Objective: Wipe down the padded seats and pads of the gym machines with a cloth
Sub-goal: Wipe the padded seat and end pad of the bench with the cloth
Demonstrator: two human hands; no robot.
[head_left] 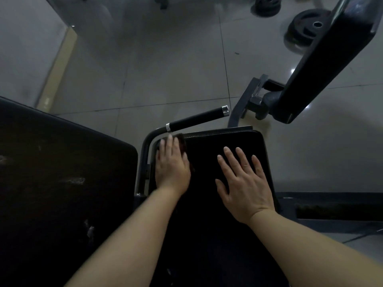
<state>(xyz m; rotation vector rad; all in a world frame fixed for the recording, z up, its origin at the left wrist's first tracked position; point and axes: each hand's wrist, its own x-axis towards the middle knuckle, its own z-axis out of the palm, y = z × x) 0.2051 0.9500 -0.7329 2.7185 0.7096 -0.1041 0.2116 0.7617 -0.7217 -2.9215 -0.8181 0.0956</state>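
Observation:
A black padded seat (pixel 207 162) fills the middle of the head view. My left hand (pixel 172 164) lies flat with straight fingers on a dark brown cloth (pixel 182 141) at the seat's far left corner; only the cloth's edge shows past my fingers. On the seat's right half my right hand (pixel 244 183) rests flat, fingers spread, holding nothing. A larger worn black pad (pixel 58 172) with scuffed patches lies to the left.
A black-gripped handle bar (pixel 196 119) juts out just beyond the seat. Another black pad on a metal arm (pixel 323 65) rises at the upper right. Weight plates (pixel 306 27) lie on the grey tiled floor (pixel 165 69) behind it.

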